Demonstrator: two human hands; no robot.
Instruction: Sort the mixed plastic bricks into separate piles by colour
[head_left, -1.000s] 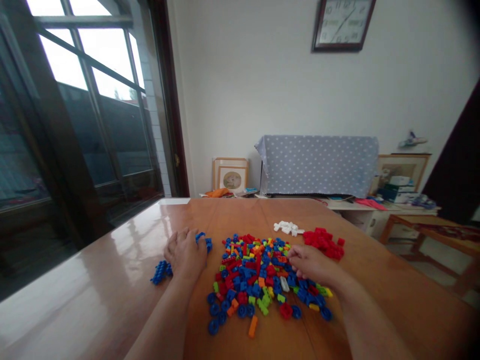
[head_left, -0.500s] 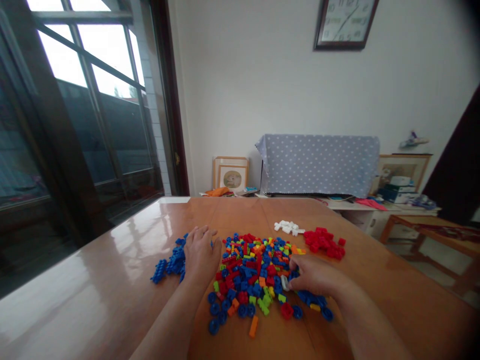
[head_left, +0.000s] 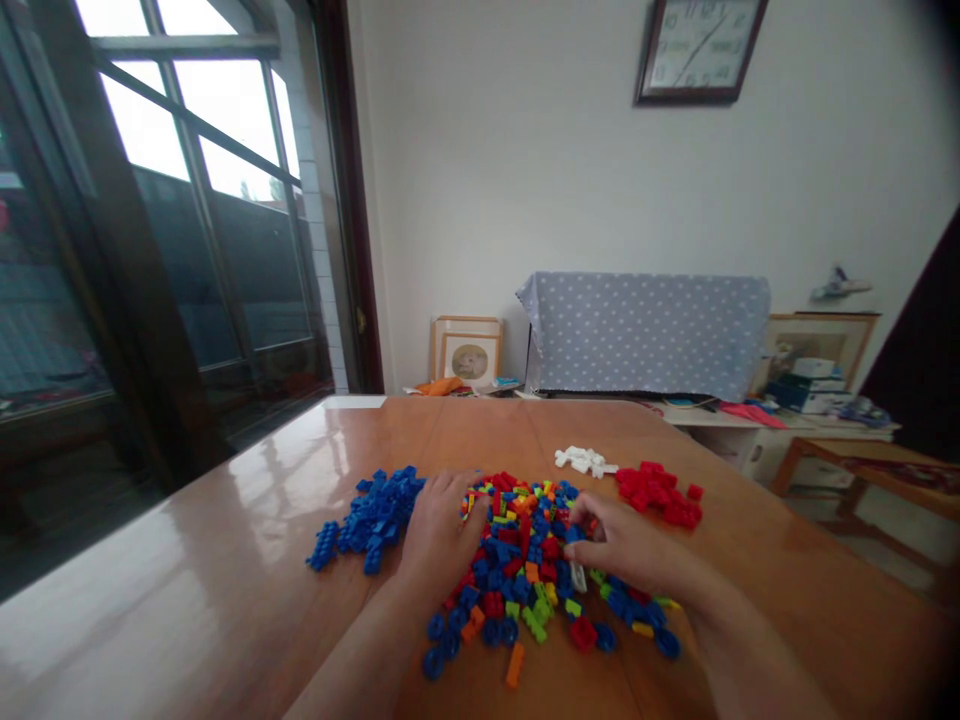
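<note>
My left hand lies palm down over the left side of the mixed pile of plastic building bricks, its fingers stretched forward and nothing visible in its grasp. Just left of it is a heap of blue bricks. My right hand reaches into the pile's right side. Its fingers are bent towards the thumb, with blue and red showing around the tips; what they hold, if anything, is unclear. Below that thumb rests a pale brick.
White pieces and a heap of red bricks lie at the back right of the glossy wooden table. Blue wheels and an orange brick are at the pile's near edge. A stool stands beyond the table's right side.
My left hand has moved right, off the blue heap and onto the mixed pile. The right hand stays at the pile's right side, its fingers shifted slightly. The view has tilted a little.
</note>
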